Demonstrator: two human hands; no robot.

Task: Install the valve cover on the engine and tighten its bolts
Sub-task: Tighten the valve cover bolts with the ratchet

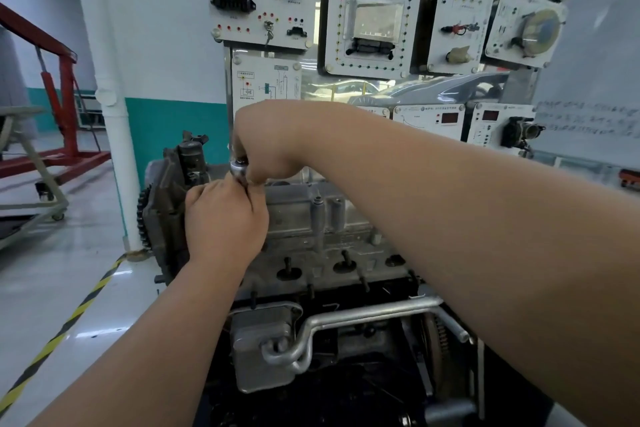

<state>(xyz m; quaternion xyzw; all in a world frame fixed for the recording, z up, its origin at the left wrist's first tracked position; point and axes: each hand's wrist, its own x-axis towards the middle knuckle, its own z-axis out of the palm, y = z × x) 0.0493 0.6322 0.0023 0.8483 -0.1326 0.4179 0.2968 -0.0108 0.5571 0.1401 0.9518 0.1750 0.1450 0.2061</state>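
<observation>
Head view: valve cover (pixel 301 215) sits on top of engine (pixel 311 274), grey, its left end under hands. Right hand (pixel 266 142) over chrome ratchet (pixel 239 167), fingers curled down on its head, gripping it. Left hand (pixel 225 215) just below, touching right hand, fingers curled tight round ratchet's lower part; bolt hidden. Engine front: oil cooler (pixel 259 354), bent metal pipe (pixel 363 315). Behind: white trainer panels (pixel 374 21). Far left: red hoist (pixel 65 97).
</observation>
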